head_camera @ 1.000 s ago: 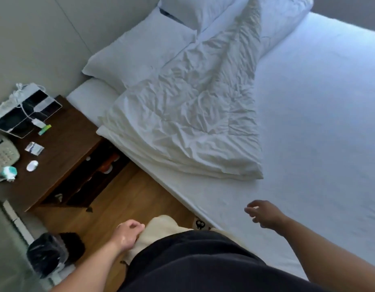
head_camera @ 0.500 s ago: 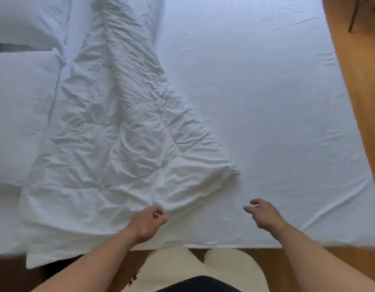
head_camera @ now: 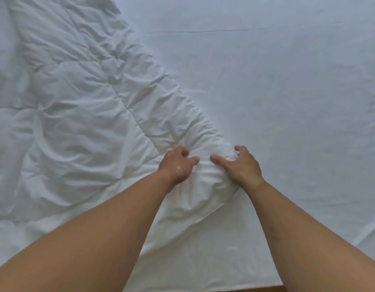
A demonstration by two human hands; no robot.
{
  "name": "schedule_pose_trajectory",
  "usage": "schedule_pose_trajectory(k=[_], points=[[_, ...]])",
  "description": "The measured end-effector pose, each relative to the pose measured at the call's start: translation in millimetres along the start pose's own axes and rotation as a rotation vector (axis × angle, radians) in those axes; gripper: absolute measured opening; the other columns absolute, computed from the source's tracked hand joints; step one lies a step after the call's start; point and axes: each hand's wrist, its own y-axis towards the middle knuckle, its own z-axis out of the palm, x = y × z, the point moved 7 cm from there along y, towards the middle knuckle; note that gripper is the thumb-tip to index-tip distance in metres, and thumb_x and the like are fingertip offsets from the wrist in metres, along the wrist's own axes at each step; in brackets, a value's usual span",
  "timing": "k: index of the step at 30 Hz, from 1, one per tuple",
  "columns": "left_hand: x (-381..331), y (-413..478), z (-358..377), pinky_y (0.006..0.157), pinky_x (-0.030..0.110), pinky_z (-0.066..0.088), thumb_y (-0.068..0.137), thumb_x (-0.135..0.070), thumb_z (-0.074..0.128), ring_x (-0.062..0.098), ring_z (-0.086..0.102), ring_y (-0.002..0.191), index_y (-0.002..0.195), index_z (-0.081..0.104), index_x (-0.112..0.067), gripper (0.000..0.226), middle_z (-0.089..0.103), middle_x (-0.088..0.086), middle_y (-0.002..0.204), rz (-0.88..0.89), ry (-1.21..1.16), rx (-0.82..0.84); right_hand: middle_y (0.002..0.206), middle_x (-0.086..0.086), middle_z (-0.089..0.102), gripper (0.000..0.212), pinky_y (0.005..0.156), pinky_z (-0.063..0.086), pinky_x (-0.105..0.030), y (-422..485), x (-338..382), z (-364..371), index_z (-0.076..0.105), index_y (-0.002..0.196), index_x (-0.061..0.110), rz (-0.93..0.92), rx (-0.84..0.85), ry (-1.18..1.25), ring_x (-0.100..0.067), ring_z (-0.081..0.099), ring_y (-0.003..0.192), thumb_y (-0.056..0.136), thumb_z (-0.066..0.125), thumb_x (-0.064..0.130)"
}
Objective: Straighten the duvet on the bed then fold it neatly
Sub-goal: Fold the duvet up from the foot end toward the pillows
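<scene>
Duvet (head_camera: 77, 123): I saw it crumpled across the bed's left side, its near corner bunched between both hands.
Left hand (head_camera: 178, 164): fingers curled into the fabric, gripping it.
Right hand (head_camera: 242, 166): fingers hooked round the corner's edge, thumb lying on top.
Sheet (head_camera: 287, 98): smooth, stretching away rightward.

Forearms outstretched, left grip (head_camera: 178, 164) beside right grip (head_camera: 242, 165) (fingers curled, thumbs out)

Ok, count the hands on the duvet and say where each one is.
2. The left hand grips the duvet near its corner; the right hand grips the corner's outer edge beside it.
</scene>
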Motion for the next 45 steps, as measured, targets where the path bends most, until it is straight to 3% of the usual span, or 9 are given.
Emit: schedule_pose_trajectory(k=[5,10,15,19,23,25,32,38,45], points=[[19,-25,18,0.103,0.041,0.048,0.078,-0.066,0.064,0.018,0.056,0.116,0.135,0.050,-0.030,0.069,0.051,-0.004,0.134,0.013,-0.068,0.011,0.102,0.006,0.065,0.055,0.083,0.054,-0.039,-17,-18,17,0.060,0.111,0.023,0.000,-0.007,0.090,-0.022,0.063,0.096,0.070,0.079,0.054],[8,-90,11,0.091,0.048,0.057,0.060,-0.075,0.073,0.019,0.067,0.107,0.124,0.056,-0.036,0.077,0.066,-0.008,0.122,-0.096,-0.403,0.154,0.075,0.009,0.065,0.022,0.061,0.044,-0.028,-116,11,22,0.057,0.090,0.028,-0.228,-0.085,0.140,-0.012,0.061,0.071,0.076,0.075,0.030],[22,-153,-51,0.092,0.038,0.056,0.049,-0.066,0.083,0.018,0.069,0.099,0.116,0.062,-0.026,0.081,0.072,-0.006,0.109,-0.088,-0.291,-0.118,0.075,0.011,0.055,0.043,0.062,0.047,-0.023,-231,35,73,0.062,0.108,0.038,-0.429,-0.044,-0.027,-0.014,0.060,0.071,0.066,0.071,0.039],[41,-208,-131,0.089,0.027,0.044,0.078,-0.043,0.073,0.028,0.060,0.114,0.128,0.049,-0.018,0.061,0.064,0.004,0.120,-0.009,0.010,-0.438,0.068,0.011,0.050,0.055,0.049,0.045,-0.017,-295,76,112,0.064,0.105,0.043,-0.650,-0.049,-0.095,-0.011,0.058,0.058,0.051,0.059,0.051],[91,-240,-199,0.095,0.028,0.044,0.089,-0.030,0.065,0.026,0.058,0.118,0.136,0.050,-0.024,0.050,0.064,0.000,0.125,0.055,0.020,-0.489,0.093,0.013,0.060,0.073,0.072,0.047,-0.015,-348,121,154,0.054,0.130,0.044,-0.748,0.232,-0.181,-0.006,0.063,0.085,0.062,0.054,0.070],[123,-254,-235,0.095,0.026,0.044,0.088,-0.029,0.067,0.025,0.058,0.119,0.136,0.052,-0.027,0.050,0.064,-0.002,0.124,0.061,-0.010,-0.482,0.090,0.015,0.061,0.070,0.076,0.045,-0.011,-362,139,167,0.057,0.126,0.044,-0.777,0.298,-0.164,-0.003,0.060,0.080,0.065,0.051,0.079],[265,-295,-366,0.094,0.041,0.054,0.077,-0.028,0.076,0.020,0.067,0.101,0.116,0.067,-0.031,0.040,0.072,-0.007,0.107,0.030,-0.168,-0.427,0.104,0.014,0.056,0.046,0.076,0.039,-0.012,-367,206,210,0.058,0.124,0.033,-0.749,0.018,-0.205,0.003,0.056,0.085,0.083,0.076,0.042],[434,-308,-481,0.075,0.034,0.051,0.085,-0.030,0.071,0.017,0.065,0.091,0.110,0.064,-0.028,0.026,0.069,-0.006,0.103,-0.114,-0.257,-0.549,0.119,0.008,0.051,0.053,0.096,0.045,-0.032,-358,223,320,0.055,0.131,0.028,-0.619,0.033,-0.377,-0.016,0.056,0.115,0.083,0.075,0.042],[530,-214,-522,0.081,0.031,0.046,0.095,-0.023,0.054,0.027,0.060,0.097,0.101,0.066,-0.021,0.014,0.068,0.007,0.112,-0.230,-0.063,-0.600,0.122,0.004,0.057,0.053,0.097,0.046,-0.039,-344,212,390,0.061,0.126,0.025,-0.516,-0.004,-0.413,-0.022,0.057,0.115,0.078,0.080,0.040]])
